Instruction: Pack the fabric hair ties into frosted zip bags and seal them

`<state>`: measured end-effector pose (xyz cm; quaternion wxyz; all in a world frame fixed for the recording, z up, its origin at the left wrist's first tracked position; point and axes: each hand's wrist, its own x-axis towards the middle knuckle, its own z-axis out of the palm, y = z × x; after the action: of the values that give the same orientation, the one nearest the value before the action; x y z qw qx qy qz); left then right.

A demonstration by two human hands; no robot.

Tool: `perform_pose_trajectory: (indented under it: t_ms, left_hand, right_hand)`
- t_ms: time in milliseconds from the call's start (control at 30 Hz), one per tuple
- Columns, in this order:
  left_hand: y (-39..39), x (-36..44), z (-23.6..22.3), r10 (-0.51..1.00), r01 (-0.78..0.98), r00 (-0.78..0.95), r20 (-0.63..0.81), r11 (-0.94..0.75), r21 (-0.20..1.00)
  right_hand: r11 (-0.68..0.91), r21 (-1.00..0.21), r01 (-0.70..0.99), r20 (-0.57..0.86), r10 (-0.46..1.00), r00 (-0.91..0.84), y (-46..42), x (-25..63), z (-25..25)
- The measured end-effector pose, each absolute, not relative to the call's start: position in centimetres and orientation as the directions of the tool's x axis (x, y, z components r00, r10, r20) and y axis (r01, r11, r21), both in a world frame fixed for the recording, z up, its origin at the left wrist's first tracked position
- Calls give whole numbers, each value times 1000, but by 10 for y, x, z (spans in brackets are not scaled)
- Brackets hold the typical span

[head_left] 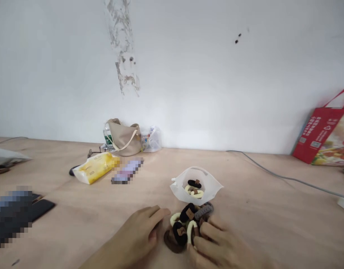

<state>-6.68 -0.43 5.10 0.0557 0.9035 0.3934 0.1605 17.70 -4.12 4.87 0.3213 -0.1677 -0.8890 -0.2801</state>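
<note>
A pile of fluffy hair ties in black, cream, brown and grey lies on the table in front of me. My right hand (220, 246) is at the pile's right side, its curled fingers on a cream hair tie (191, 229); part of the grip is hidden. My left hand (145, 228) rests just left of the pile, fingers stretched forward and thumb apart, with nothing visible in it. A black hair tie (179, 233) and a brown hair tie (172, 243) lie between the hands. Right behind the pile, a frosted white pouch (213, 186) gapes, with black and cream hair ties inside.
Left of the pouch lie a phone (127, 171) and a yellow tissue pack (96, 168). A beige handbag (125, 138) and a clear plastic bag (152, 141) stand by the wall. At right are a grey cable (272, 172) and a red shopping bag (314, 130). Dark, blurred-out items (15, 216) lie at left.
</note>
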Motion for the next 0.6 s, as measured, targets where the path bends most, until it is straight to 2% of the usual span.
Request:
perform_pose_trajectory:
  t_ms: [167, 233, 300, 433, 533, 600]
  left_hand:
    - [-3, -43, 84, 563, 532, 620, 547, -813, 235]
    - [2, -24, 100, 485, 446, 643, 593, -866, 225]
    - [11, -6, 110, 454, 408, 687, 567, -887, 217]
    - [25, 10, 111, 467, 447, 725, 506, -878, 169]
    - [18, 2, 107, 497, 451, 714, 493, -865, 220]
    - [6, -8, 105, 523, 460, 707, 477, -851, 252]
  right_hand:
    - [796, 353, 491, 668, 153, -728, -38, 175, 43]
    - [791, 364, 491, 666, 147, -732, -38, 172, 41]
    - [786, 378, 489, 671, 132, -730, -38, 170, 42]
    - [810, 343, 476, 680, 136, -720, -44, 174, 55]
    - [811, 303, 500, 716, 153, -681, -43, 185, 69]
    - [779, 268, 567, 724, 225, -652, -36, 193, 77]
